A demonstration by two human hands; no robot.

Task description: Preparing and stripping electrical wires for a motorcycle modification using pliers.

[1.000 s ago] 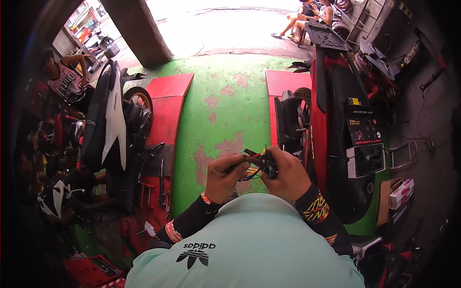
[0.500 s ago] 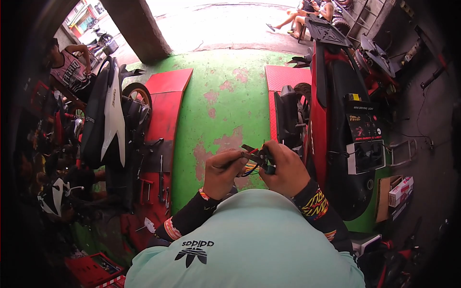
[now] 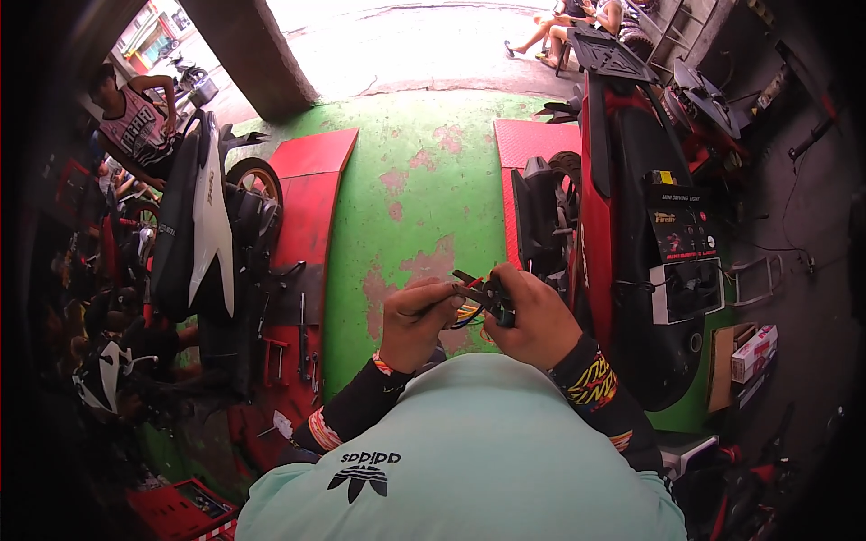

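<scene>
My left hand (image 3: 417, 321) is closed around the handle of a small plier-like tool (image 3: 469, 290), its jaws pointing toward my right hand. My right hand (image 3: 532, 316) grips a small dark part with a bundle of coloured wires (image 3: 469, 313) hanging from it. Both hands meet in front of my chest, above the green floor (image 3: 406, 180). My fingers hide most of the dark part.
A red motorcycle (image 3: 631, 243) stands on a red ramp (image 3: 519, 162) right beside my right arm. A white and black motorcycle (image 3: 198, 234) stands on another red ramp (image 3: 302, 207) at left, with several hand tools (image 3: 293, 347) lying by it. People sit at the far top and upper left.
Both hands stayed together at the same spot; the tool's jaws shifted slightly against the wires. The view tilted a little.
</scene>
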